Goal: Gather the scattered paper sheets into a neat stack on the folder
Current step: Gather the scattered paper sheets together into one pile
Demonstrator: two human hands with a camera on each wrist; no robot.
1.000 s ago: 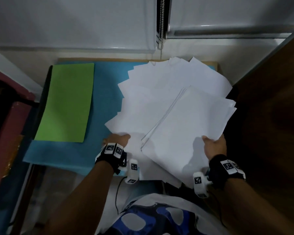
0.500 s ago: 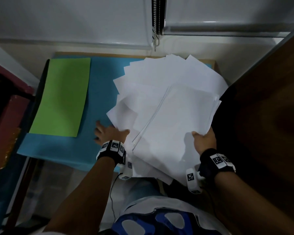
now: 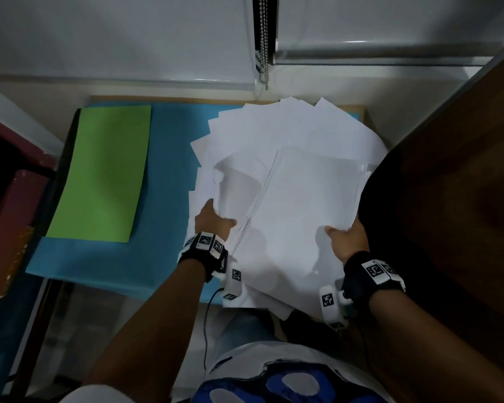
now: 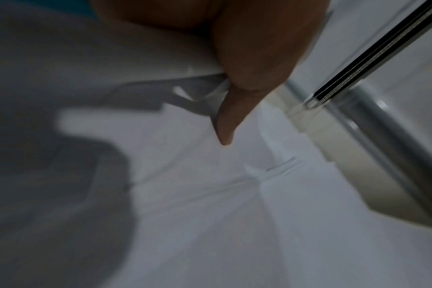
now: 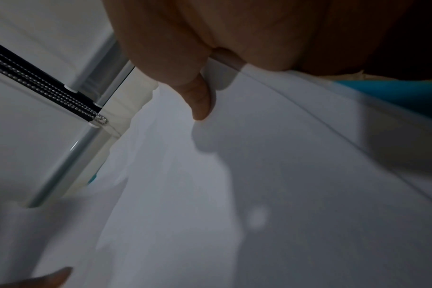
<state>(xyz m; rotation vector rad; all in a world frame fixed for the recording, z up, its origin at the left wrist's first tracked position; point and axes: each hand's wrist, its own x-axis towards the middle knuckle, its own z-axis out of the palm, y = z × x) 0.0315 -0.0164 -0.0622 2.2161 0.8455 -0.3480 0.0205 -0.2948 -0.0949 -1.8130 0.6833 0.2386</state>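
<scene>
the left hand (image 3: 213,221) pinches the left edge of the white paper sheets (image 3: 303,205), thumb (image 4: 234,109) on top, the other fingers hidden beneath. the right hand (image 3: 346,238) grips the right edge likewise, thumb (image 5: 200,101) lying on the top sheet. the sheets lie fanned and uneven on the blue mat (image 3: 169,158), well apart from the green folder (image 3: 102,175) at its left side.
</scene>
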